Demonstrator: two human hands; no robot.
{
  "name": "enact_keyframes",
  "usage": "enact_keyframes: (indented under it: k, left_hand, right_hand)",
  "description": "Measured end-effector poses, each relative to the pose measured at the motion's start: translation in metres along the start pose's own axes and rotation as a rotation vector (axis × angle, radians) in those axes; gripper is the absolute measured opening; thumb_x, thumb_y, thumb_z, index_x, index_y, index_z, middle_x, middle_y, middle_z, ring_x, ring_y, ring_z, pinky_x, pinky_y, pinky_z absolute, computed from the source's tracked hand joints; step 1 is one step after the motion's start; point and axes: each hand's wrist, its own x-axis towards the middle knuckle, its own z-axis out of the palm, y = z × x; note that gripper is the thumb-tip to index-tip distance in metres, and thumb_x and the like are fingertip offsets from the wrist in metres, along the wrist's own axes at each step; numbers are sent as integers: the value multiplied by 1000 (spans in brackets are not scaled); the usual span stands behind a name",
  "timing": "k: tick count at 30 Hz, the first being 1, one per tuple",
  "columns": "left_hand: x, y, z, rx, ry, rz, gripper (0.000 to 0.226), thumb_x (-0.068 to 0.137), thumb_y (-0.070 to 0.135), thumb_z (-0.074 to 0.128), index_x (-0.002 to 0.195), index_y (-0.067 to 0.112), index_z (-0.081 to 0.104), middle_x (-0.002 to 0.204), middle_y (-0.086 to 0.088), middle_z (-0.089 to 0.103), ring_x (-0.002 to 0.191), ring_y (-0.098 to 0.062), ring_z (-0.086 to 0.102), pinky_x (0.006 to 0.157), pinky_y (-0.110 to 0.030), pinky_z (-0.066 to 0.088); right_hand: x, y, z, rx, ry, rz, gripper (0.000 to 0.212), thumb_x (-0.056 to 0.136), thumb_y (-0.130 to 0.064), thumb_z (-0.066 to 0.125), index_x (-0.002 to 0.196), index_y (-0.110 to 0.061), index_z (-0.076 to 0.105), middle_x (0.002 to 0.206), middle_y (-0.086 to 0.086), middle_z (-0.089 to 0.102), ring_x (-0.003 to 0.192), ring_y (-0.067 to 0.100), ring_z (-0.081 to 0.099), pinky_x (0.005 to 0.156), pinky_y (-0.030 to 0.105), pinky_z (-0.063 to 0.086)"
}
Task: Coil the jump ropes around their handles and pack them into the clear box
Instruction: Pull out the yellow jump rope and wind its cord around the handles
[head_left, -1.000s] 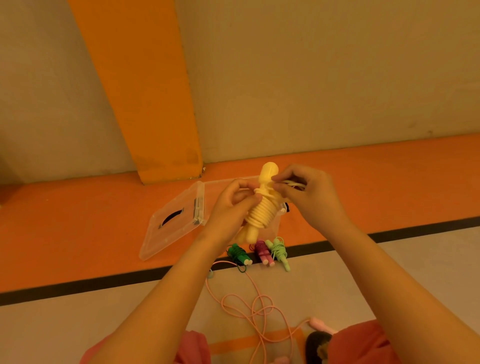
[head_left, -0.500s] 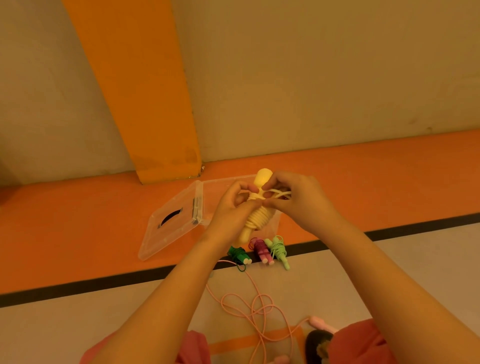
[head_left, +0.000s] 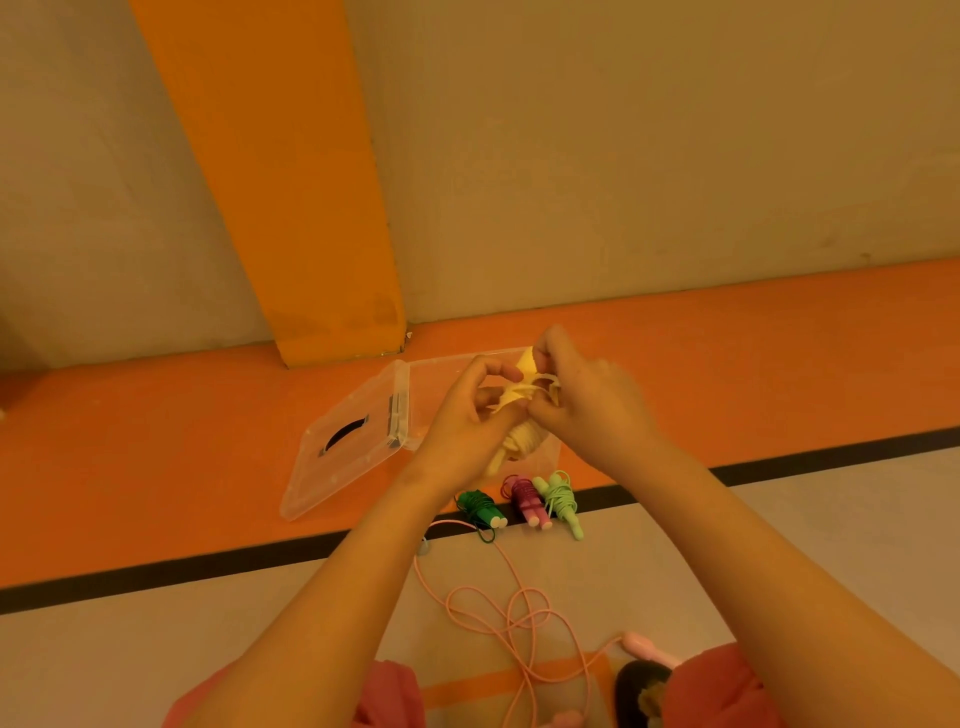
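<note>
Flooring (head_left: 156, 467) in orange and beige carries the clear box (head_left: 441, 364), its lid (head_left: 337, 467) swung open to the left. In front of the box, the left hand (head_left: 467, 415) and right hand (head_left: 587, 400) both curl round the yellow jump rope (head_left: 522, 439), pinching loose strands near the handle tops; its lower part is coiled. A pink rope (head_left: 498, 613) sprawls uncoiled nearer the person. Three wound bundles, dark green (head_left: 478, 506), magenta (head_left: 524, 496) and light green (head_left: 558, 496), lie side by side just beside the box.
</note>
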Motion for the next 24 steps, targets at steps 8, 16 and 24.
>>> enact_keyframes:
  k: [8, 16, 24]
  left_hand:
    - [10, -6, -7, 184, 68, 176, 8, 88, 9, 64, 86, 15, 60, 113, 5, 62, 103, -16, 59, 74, -27, 48]
    - [13, -6, -4, 193, 121, 228, 8, 88, 8, 64, 88, 16, 66, 96, 12, 65, 83, 3, 58, 71, -17, 46]
    - [13, -2, -2, 95, 206, 182, 6, 91, 9, 61, 90, 14, 64, 96, 5, 65, 80, 2, 59, 70, -23, 50]
  right_hand:
    - [3, 3, -7, 852, -84, 216, 35, 84, 9, 50, 81, -19, 29, 61, -12, 52, 49, -2, 35, 47, 16, 28]
    - [2, 2, -5, 721, -133, 166, 36, 80, 0, 66, 84, -22, 38, 81, 0, 48, 55, 0, 38, 52, 17, 32]
    - [2, -6, -1, 449, 31, 81, 20, 87, -14, 63, 96, -21, 47, 78, -13, 48, 63, 0, 42, 54, 16, 32]
